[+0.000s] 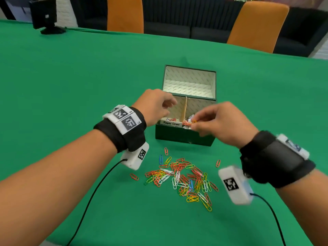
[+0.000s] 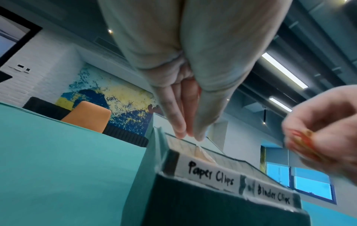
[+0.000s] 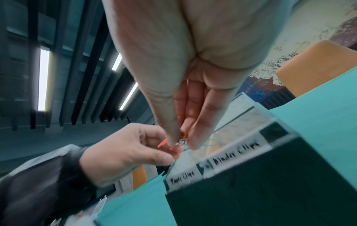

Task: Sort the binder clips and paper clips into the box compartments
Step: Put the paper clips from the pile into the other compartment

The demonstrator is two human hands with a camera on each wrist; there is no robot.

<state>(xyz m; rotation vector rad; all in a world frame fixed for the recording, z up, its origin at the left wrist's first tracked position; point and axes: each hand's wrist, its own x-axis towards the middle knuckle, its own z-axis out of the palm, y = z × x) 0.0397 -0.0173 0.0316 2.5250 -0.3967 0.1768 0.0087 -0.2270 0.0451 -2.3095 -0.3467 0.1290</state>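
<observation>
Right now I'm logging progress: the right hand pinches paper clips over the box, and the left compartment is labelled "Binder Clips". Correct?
Not quite. The left compartment's label reads "Paper Clips", as the left wrist view shows. The right hand does pinch paper clips over the box.

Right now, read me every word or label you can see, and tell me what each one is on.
"Paper Clips": handwritten on the white label on the box front rim, left compartment.
"Binder Clips": handwritten on the white label beside it, right compartment.
Wrist tags: black-and-white square codes; their small print is too tiny to read.
</observation>
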